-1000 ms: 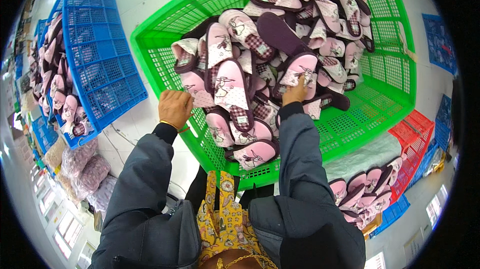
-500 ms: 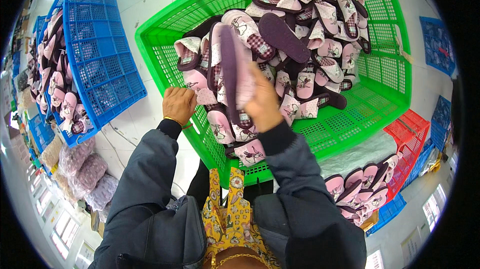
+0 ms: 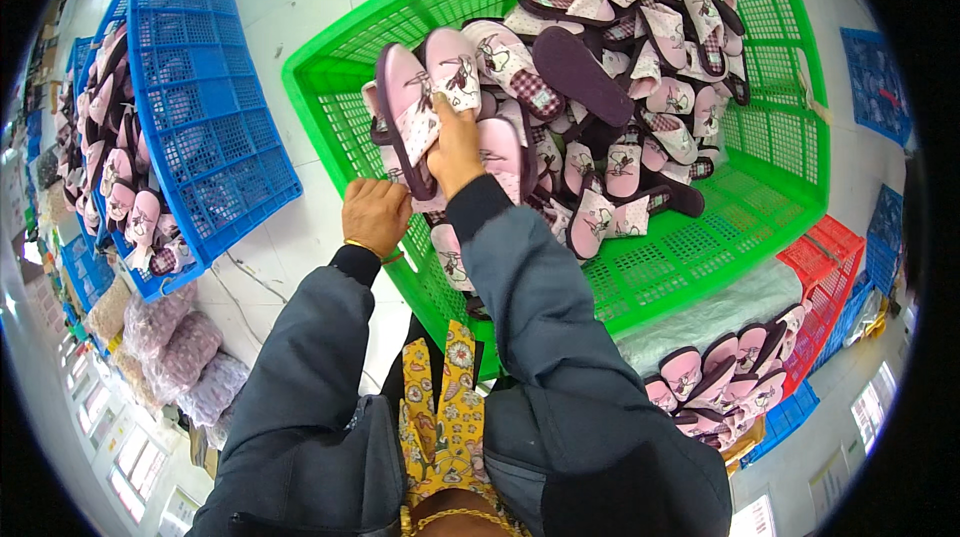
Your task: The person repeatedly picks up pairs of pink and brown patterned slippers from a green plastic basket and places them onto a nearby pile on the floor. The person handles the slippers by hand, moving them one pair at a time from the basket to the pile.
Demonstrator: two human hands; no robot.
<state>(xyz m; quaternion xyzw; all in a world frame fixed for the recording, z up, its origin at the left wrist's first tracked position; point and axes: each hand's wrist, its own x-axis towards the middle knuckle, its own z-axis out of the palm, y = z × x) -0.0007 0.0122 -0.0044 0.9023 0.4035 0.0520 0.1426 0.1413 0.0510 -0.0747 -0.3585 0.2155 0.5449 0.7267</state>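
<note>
A big green plastic crate (image 3: 700, 267) holds a heap of pink slippers (image 3: 620, 107) with dark purple soles. My right hand (image 3: 455, 147) grips a pair of pink slippers (image 3: 425, 87) raised above the crate's near left part, soles turned partly sideways. My left hand (image 3: 375, 215) is at the crate's near left rim, fingers curled on the lower end of that held pair or on the rim; I cannot tell which. Both forearms wear dark grey sleeves.
A blue crate (image 3: 195, 127) with pink slippers along its left side stands on the white floor at the left. Bagged slippers (image 3: 170, 347) lie below it. At the lower right a red crate (image 3: 835, 267) and more pink slippers (image 3: 720, 377) sit beside blue crates.
My right hand lifted a pair of slippers out of the heap and carried it left and up. My left hand stayed at the crate's near left rim.
</note>
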